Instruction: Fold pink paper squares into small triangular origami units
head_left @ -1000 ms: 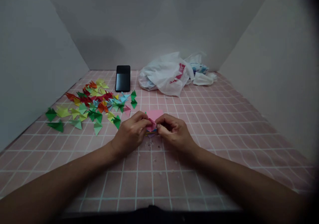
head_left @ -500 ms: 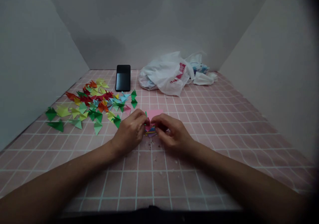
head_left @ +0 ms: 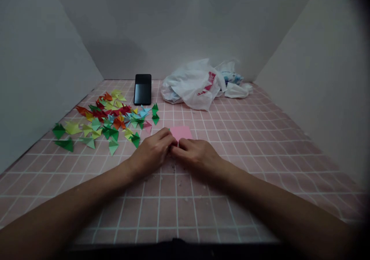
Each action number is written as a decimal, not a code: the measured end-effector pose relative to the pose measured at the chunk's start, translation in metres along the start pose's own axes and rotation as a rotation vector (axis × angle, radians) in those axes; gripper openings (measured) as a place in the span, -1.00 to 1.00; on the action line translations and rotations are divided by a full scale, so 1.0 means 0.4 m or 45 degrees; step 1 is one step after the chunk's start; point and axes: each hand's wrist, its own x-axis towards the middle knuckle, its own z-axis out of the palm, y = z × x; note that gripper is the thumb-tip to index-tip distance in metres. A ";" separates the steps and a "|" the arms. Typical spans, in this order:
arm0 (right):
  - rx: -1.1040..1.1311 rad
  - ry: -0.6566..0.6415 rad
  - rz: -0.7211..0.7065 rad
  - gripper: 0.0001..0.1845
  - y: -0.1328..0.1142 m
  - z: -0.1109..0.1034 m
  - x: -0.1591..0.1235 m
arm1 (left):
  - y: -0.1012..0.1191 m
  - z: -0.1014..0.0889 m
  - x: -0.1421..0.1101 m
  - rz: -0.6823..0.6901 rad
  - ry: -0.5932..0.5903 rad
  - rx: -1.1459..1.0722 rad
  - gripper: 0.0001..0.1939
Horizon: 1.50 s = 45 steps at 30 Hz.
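My left hand (head_left: 154,150) and my right hand (head_left: 197,154) meet at the middle of the table with their fingers curled closed. Between the fingertips is a small piece of folded pink paper, mostly hidden by the fingers. Just beyond the hands lies a flat pink square sheet (head_left: 181,132), its near part covered by my right hand. To the left, many small folded paper pieces (head_left: 110,132) in green, yellow, orange, red and blue are spread out. One small pink folded piece (head_left: 147,126) rests near my left hand.
A black phone (head_left: 143,90) leans near the back wall. Right of it sits a crumpled white plastic bag (head_left: 190,83) with red print, beside smaller plastic packaging (head_left: 235,90). Pale walls close in the pink checked tabletop (head_left: 254,136) on both sides and behind.
My right hand has moved in against my left, and its fingers have closed. The folded pink paper and the colored sheets beneath it are now covered by the hands.
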 end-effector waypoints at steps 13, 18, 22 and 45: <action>0.962 0.377 0.478 -0.89 0.001 -0.003 0.010 | 0.006 -0.011 0.009 -0.627 0.246 -0.909 -0.76; 1.181 0.422 0.544 -0.96 0.000 -0.002 0.011 | 0.006 0.010 0.009 -0.597 0.131 -1.177 -0.44; 0.948 0.427 0.377 -0.92 -0.003 -0.002 0.007 | 0.014 0.012 0.009 -0.620 0.091 -1.315 -0.56; 0.232 0.700 -0.049 -0.81 -0.004 0.009 0.005 | 0.038 0.023 0.002 -0.872 0.242 -1.687 -0.79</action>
